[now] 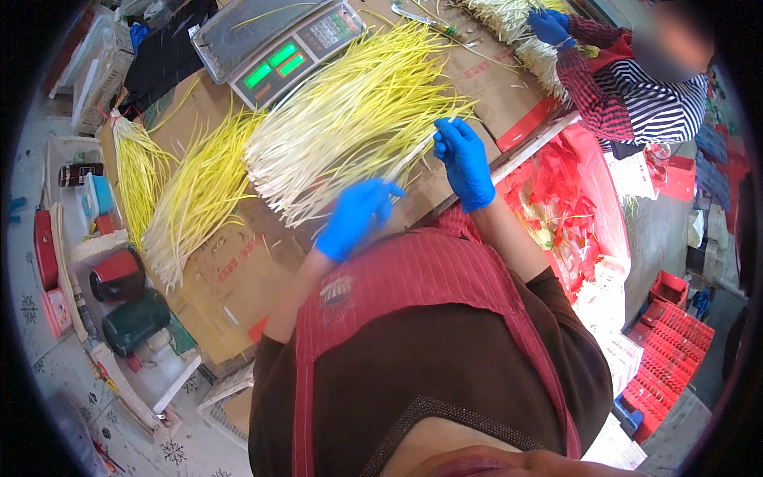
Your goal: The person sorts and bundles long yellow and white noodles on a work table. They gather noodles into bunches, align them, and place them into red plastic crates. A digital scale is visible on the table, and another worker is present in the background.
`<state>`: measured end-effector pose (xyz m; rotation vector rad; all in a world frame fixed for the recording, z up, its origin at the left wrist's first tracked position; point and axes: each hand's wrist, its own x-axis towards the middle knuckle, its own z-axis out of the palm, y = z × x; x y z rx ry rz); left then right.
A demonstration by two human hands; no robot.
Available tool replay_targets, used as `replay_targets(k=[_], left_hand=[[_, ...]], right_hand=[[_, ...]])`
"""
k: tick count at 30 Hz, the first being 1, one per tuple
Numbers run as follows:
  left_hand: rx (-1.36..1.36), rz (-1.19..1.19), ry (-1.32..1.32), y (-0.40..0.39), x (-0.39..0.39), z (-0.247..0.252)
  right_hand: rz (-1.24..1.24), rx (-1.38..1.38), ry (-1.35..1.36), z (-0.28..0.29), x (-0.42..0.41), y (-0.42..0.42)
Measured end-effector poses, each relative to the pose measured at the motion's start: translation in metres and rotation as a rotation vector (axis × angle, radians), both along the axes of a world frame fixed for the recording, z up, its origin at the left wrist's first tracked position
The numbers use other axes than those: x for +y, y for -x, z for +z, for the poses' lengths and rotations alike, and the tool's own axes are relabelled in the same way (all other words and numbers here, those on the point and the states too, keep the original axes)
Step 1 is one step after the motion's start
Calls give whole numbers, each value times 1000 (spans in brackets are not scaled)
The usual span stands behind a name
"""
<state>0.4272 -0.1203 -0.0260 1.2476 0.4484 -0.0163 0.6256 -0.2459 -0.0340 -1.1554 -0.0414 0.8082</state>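
Observation:
A big pile of blanched yellow chives, white at the stem ends, lies on the cardboard-covered table before me. My right hand, in a blue glove, pinches a pale chive stalk between thumb and fingers at the pile's right edge. The stalk slants down toward my left hand, also gloved in blue. Motion blurs that hand, and whether its fingers grip the stalk's lower end is unclear. It hovers just in front of the white stem ends.
Behind the pile stands a digital scale. A smaller chive heap and a tied bunch lie left. A knife rests at the back. Right of the table hangs a red bag holding scraps. A co-worker handles chives at far right.

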Motion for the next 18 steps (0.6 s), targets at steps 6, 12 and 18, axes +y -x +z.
replay_targets(k=[6, 12, 18], left_hand=[[-43, -219, -337, -11, -9, -12], [152, -163, -111, -11, -13, -13], [143, -74, -56, 6, -3, -21]], right_hand=[[481, -126, 147, 8, -18, 37], [433, -197, 237, 8, -35, 29], [240, -167, 315, -6, -59, 3]])
